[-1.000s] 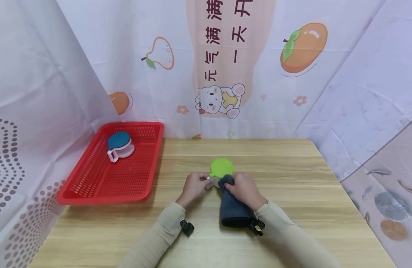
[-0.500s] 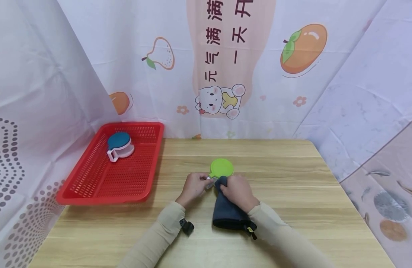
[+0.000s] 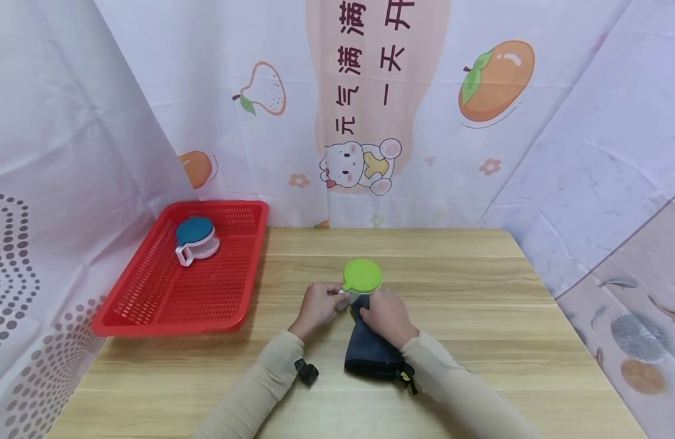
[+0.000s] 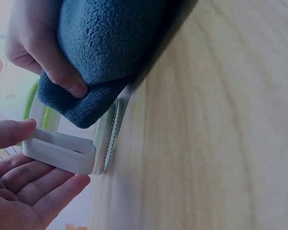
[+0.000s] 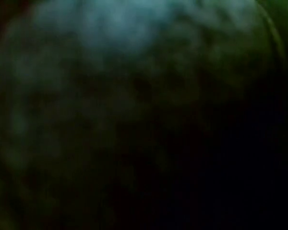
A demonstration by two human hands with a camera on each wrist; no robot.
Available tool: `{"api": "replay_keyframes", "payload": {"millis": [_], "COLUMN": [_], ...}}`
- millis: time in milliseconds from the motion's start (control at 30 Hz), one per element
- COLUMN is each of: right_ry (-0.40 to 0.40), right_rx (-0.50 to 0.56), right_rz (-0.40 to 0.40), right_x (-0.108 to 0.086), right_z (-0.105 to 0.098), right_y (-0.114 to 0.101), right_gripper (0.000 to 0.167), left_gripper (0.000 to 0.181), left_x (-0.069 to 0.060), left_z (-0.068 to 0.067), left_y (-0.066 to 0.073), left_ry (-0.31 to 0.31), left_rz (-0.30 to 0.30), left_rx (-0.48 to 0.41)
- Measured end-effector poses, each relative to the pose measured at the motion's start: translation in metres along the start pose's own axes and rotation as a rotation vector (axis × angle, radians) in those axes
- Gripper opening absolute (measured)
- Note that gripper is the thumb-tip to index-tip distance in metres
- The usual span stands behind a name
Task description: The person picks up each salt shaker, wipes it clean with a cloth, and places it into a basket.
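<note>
A round jar with a bright green lid (image 3: 362, 275) and a clear body stands on the wooden table between my hands. My left hand (image 3: 317, 308) pinches its white handle (image 4: 62, 154), thumb above and fingers beneath. A dark blue-grey cloth (image 3: 370, 349) is gripped in my right hand (image 3: 390, 316), which holds a folded end of it against the near side of the jar. The rest of the cloth hangs back toward the right wrist. In the left wrist view the cloth covers part of the jar's body. The right wrist view is dark and blurred.
A red plastic basket (image 3: 256, 261) sits at the left of the table (image 3: 458, 268). Inside it, toward the back, is a similar jar with a blue lid (image 3: 195, 230) and a pale pink handle. A printed curtain (image 3: 205, 91) hangs behind the table.
My right hand and the cloth have shifted left and slightly down along the jar's near side. The left hand stays on the handle; the jar has barely moved.
</note>
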State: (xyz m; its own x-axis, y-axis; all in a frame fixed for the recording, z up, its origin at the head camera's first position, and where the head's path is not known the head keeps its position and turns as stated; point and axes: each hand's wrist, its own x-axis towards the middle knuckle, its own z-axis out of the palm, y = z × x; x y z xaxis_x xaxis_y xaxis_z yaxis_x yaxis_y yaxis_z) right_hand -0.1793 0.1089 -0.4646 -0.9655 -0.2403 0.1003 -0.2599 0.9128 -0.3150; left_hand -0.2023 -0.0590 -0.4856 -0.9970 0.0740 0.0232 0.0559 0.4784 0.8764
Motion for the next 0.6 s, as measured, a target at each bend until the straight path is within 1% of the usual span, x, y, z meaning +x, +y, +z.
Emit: {"api": "replay_keyframes", "payload": {"millis": [133, 233, 267, 333, 433, 500, 600], "right_ry": [-0.039, -0.06, -0.068, -0.056, -0.038, -0.027, -0.03], "right_rx": [-0.006, -0.017, -0.021, -0.045, -0.097, -0.125, -0.125], "right_rz": [0.022, 0.04, 0.048, 0.046, 0.031, 0.017, 0.013], "right_x": [0.003, 0.006, 0.007, 0.009, 0.009, 0.008, 0.007], "right_z": [-0.001, -0.004, -0.006, -0.008, -0.012, -0.015, -0.019], "right_y": [0.007, 0.016, 0.019, 0.026, 0.036, 0.039, 0.04], "right_gripper": [0.025, 0.02, 0.021, 0.024, 0.028, 0.029, 0.029], "left_gripper": [0.012, 0.011, 0.01, 0.01, 0.01, 0.01, 0.011], "left_x": [0.001, 0.0, 0.0, 0.0, 0.0, 0.0, 0.0], "left_z": [0.001, 0.002, 0.003, 0.002, 0.002, 0.001, 0.001], "left_y": [-0.001, 0.001, 0.002, 0.003, 0.004, 0.004, 0.004], "left_ry": [0.003, 0.006, 0.006, 0.003, -0.009, -0.016, -0.02], "left_rz": [-0.013, -0.027, -0.034, -0.045, -0.08, -0.093, -0.107], "left_rx": [-0.007, -0.014, -0.013, -0.008, -0.016, -0.021, -0.033]}}
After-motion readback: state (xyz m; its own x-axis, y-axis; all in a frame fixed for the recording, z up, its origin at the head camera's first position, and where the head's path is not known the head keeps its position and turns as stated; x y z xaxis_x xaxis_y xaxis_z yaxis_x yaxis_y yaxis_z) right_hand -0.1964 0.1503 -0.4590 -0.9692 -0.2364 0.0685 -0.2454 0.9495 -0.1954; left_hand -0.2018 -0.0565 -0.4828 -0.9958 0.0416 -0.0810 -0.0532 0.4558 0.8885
